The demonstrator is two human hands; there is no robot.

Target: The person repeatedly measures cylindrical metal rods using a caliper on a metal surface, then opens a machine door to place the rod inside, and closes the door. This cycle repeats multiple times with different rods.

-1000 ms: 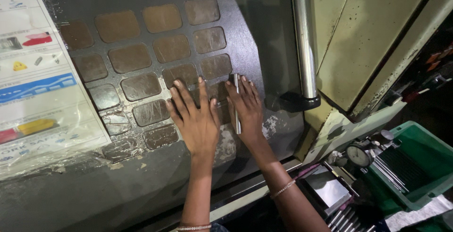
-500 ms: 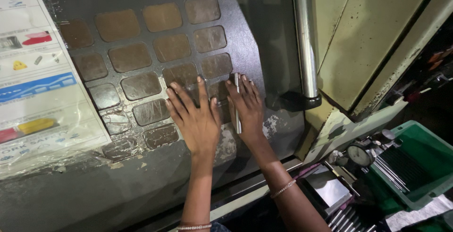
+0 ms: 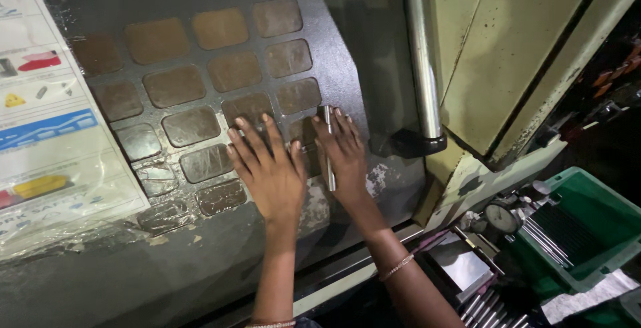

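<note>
We cannot make out what lies under our left hand [image 3: 270, 168]: its palm and spread fingers lie flat on the dark machine door [image 3: 347, 61], covering part of the grid of rounded brown window panes [image 3: 220, 68], whose lower pieces look cracked and dull. Our right hand [image 3: 344, 158] rests just beside it, fingers loosely spread and laid over a slim steel rod [image 3: 328, 148]; whether the thumb pinches the rod or merely steadies it against the door we cannot tell, since the hand hides most of the contact. The rod is smooth, grey and straight, standing nearly upright on the door face between our two hands. The door's paint is matte and chipped pale near our right wrist. A polished tubular door handle [image 3: 420, 61] runs up the right side, its top cut off by the frame. At the left a wrinkled plastic-covered safety sheet [image 3: 47, 134] is cropped. Lower right, a green bin [image 3: 601, 214] holds more thin rods, beside a dial gauge [image 3: 502, 217], partly blurred.
</note>
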